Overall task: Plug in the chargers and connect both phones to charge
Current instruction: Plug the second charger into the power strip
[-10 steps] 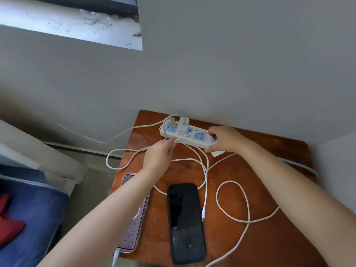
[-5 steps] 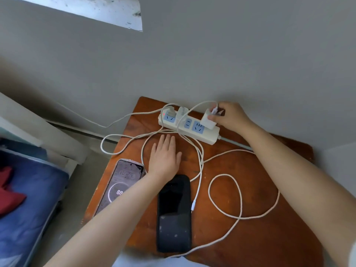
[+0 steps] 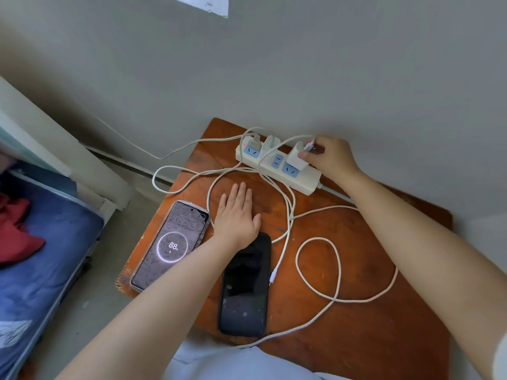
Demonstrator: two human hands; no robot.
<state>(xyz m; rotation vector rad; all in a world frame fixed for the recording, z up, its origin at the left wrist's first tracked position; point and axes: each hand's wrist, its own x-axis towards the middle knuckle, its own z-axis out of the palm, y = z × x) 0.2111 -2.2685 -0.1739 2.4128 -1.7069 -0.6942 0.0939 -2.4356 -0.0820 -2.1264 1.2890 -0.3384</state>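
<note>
A white power strip [image 3: 307, 180] lies at the back of the brown wooden table [image 3: 356, 311]. Two white chargers sit in its left sockets. My right hand [image 3: 330, 159] grips a third white charger [image 3: 296, 159] standing on the strip's right blue socket. My left hand [image 3: 238, 215] rests flat and open on the table, fingers together. A lit phone [image 3: 170, 246] showing 88 on a charging ring lies at the left. A dark phone [image 3: 245, 286] lies in the middle, partly under my left wrist. A loose white cable plug [image 3: 273, 277] lies just right of the dark phone.
White cables [image 3: 338, 270] loop over the table's middle and right. A grey wall rises right behind the strip. A bed with blue bedding [image 3: 41, 256] and a red cloth [image 3: 16, 234] stands to the left, across a strip of floor.
My left hand left the strip and came down flat on the table. My right hand moved from the strip's end to a charger at the right socket. The left phone's screen lit up.
</note>
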